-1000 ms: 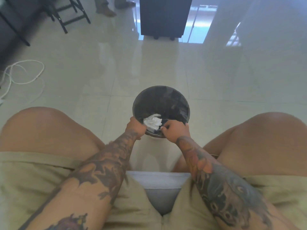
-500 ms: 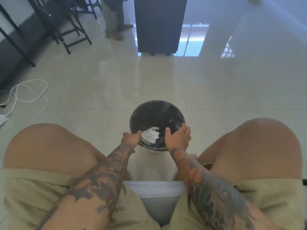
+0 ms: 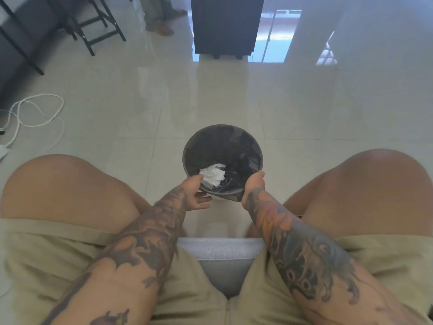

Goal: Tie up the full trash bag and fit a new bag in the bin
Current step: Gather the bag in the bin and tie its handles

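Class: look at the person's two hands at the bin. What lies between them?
In the head view, between the left hand and right hand lie the bin's near rim, its black bag and crumpled white paper.

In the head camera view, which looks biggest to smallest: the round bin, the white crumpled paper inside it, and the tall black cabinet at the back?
As they look in this view:
1. Black cabinet, though its top is cut off
2. Bin, slightly smaller in the frame, but nearer the camera, so true size is unsure
3. Crumpled paper, clearly smallest

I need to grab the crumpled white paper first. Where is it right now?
In the head view, the crumpled white paper lies inside the bin, at its near-left side, beside the left hand at the rim.
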